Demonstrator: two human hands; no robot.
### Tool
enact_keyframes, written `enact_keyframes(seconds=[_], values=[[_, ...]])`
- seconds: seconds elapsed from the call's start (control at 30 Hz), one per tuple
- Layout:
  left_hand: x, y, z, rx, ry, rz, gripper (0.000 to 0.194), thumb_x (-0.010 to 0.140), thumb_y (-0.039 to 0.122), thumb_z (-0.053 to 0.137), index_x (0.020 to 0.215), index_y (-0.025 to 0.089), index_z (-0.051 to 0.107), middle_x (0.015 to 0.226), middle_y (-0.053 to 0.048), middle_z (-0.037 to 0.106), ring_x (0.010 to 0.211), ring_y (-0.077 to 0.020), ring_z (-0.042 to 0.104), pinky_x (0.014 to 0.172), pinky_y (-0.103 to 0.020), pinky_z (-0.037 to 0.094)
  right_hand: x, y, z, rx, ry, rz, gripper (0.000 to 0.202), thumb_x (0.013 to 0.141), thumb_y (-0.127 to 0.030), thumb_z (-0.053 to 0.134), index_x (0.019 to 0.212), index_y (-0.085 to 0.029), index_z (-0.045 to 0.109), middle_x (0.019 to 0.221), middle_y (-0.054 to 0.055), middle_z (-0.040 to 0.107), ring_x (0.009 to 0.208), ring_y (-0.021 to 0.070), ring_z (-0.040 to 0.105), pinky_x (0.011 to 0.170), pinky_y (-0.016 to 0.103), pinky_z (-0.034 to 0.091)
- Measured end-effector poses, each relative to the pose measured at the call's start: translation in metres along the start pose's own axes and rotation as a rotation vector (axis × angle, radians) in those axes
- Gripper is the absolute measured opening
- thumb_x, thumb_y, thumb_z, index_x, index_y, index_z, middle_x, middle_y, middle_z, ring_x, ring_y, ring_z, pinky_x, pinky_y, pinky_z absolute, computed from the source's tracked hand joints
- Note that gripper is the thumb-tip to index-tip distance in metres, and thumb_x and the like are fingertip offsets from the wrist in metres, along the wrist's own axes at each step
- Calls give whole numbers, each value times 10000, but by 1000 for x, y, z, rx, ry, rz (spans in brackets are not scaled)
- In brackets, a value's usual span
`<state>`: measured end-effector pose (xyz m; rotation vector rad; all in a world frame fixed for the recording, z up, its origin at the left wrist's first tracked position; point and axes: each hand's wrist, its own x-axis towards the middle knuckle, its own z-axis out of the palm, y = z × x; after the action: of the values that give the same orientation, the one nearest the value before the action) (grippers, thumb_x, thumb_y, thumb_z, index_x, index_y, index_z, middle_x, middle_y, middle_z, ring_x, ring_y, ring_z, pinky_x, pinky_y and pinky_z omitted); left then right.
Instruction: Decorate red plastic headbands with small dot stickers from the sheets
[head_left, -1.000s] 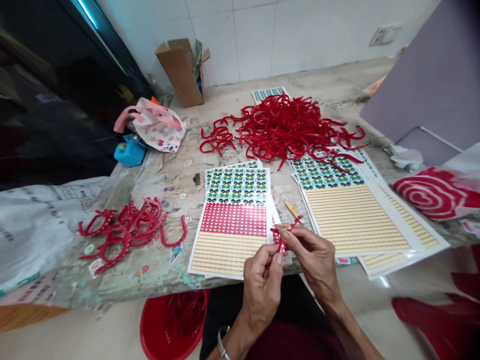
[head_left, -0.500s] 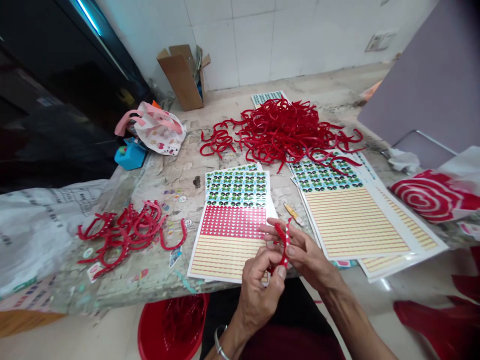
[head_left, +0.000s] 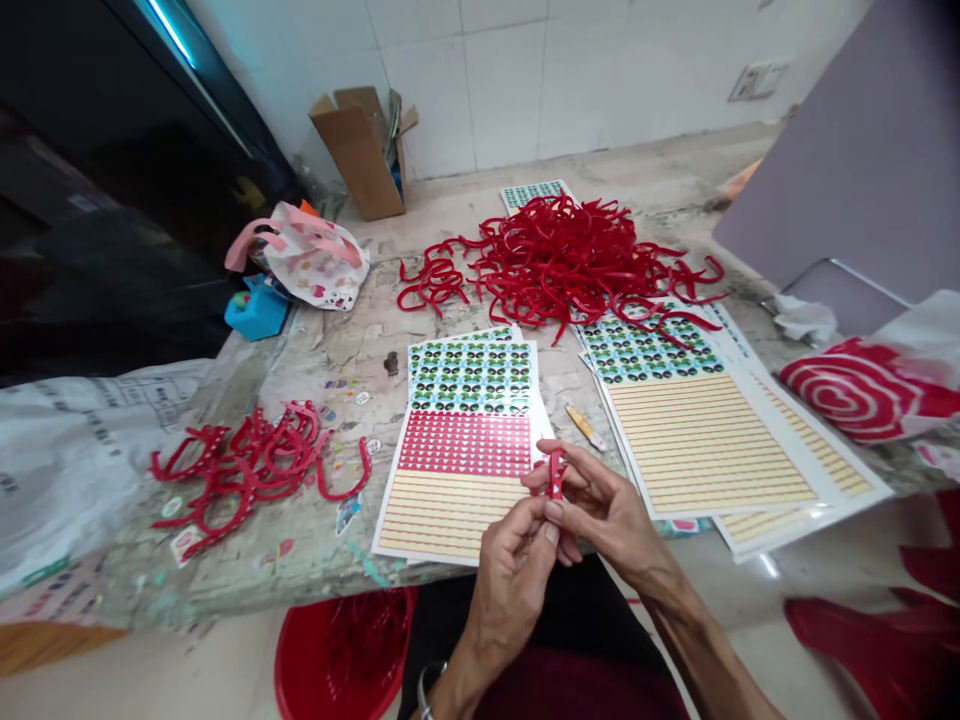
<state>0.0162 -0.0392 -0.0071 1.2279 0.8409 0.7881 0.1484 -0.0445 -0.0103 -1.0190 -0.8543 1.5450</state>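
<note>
Left hand (head_left: pixel 514 575): thumb and fingers pinched on the lower end of a narrow, curved red strip with small white marks (head_left: pixel 555 478); a silver-coloured metal bangle (head_left: pixel 424 695) circles the wrist.
Right hand (head_left: pixel 604 500): close against the left, thumb and fingers closed around the same strip, some fingers bent beyond it.
Red strip: upright between the two hands, above the table's near edge; its lower part is hidden by the fingers.
Sheets left of the hands: overlapping white paper sheets printed in green, red and yellow bands (head_left: pixel 465 440), the near right corner behind the fingers.
Yellow-and-white slim tool (head_left: pixel 585 427): flat on the table, just beyond the right hand.
Sheets right of the hands: larger printed sheets with green and striped yellow areas (head_left: pixel 705 440), overlapping one another.
Beyond the hands: a large tangled heap of glossy red strips (head_left: pixel 570 255), partly over the right-hand sheets.
Far left of the hands: a smaller pile of curved, white-dotted red bands (head_left: pixel 255 465).
Below, left of the hands: a round red plastic tub (head_left: pixel 300 650) with red strips inside.
Table (head_left: pixel 337 370): worn, mottled grey surface under the sheets and piles.
</note>
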Motion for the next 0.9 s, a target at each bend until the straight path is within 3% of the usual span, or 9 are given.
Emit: enact_keyframes(seconds=[0.17,0.37,0.5,0.73,0.9], values=[[-1,0,-2,1,13,1,205,893,249,443,947,117,590,648,-4,570,612,-107,520,617,-233,421,1,1,1,2,14,4,474,774,-265,652,1197,-250,437,1035,64,629,446,41,532,403,187,454],[-3,-4,-4,-13,12,-26,209,884,264,448,933,112,584,613,0,554,577,-106,499,593,-238,409,2,-3,-2,-42,57,18,324,755,-257,673,1040,-187,535,864,41,687,779,130,641,644,201,517],[-4,-7,-5,-8,9,-20,193,876,271,459,805,126,564,607,-2,552,567,-102,493,591,-235,399,3,-4,-2,-83,80,28,224,787,-296,636,952,-169,551,801,42,694,730,126,643,613,196,503],[-7,-10,-3,-71,7,-46,192,858,274,479,807,114,572,591,-11,543,541,-93,474,574,-226,395,5,-6,-3,-192,118,31,240,815,-393,570,828,-154,578,761,43,683,608,112,602,559,203,478],[-9,-7,5,-107,19,-22,204,826,254,477,712,114,571,559,-25,533,498,-91,471,550,-223,415,5,0,-14,-361,256,40,309,748,-457,614,826,-159,640,712,44,678,601,156,622,521,211,504]])
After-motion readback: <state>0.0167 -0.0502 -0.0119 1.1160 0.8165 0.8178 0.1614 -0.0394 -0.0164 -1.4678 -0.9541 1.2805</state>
